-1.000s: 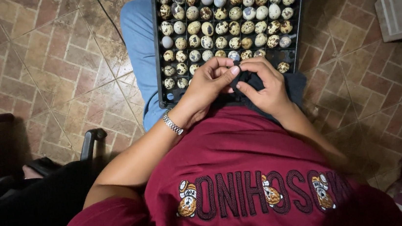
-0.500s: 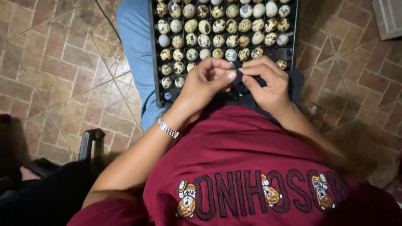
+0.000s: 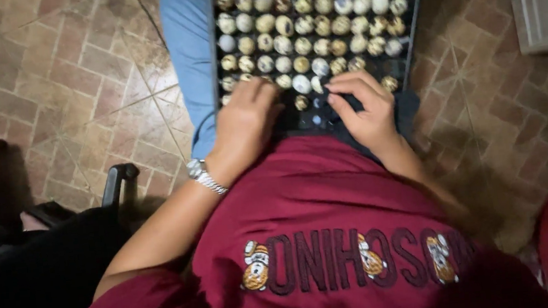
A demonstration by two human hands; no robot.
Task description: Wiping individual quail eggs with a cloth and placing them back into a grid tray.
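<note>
Small speckled quail eggs point(image 3: 312, 26), cream, tan and brown with a few pale bluish ones among them, fill a black plastic cell tray point(image 3: 414, 33) that rests on the person's lap, its near edge against a dark red printed shirt point(image 3: 322, 236). The eggs sit in neat rows, one to a cell, and the nearest row has a few empty cells between the two hands. The left hand point(image 3: 244, 126) lies knuckles-up over the tray's near left corner, its fingers curled down onto the eggs there; whether they pinch an egg cannot be told, since the fingertips are hidden. A silver metal wristwatch point(image 3: 206, 176) circles that wrist. The right hand point(image 3: 367, 108) rests on the near right part of the tray with fingers bent and spread toward the middle, fingertips touching the near row beside a pale egg point(image 3: 301, 84); it shows no clear grip on anything. A light blue trouser leg point(image 3: 192, 55) runs along the tray's left side, above a floor of brown brick-patterned tiles point(image 3: 65, 73).
</note>
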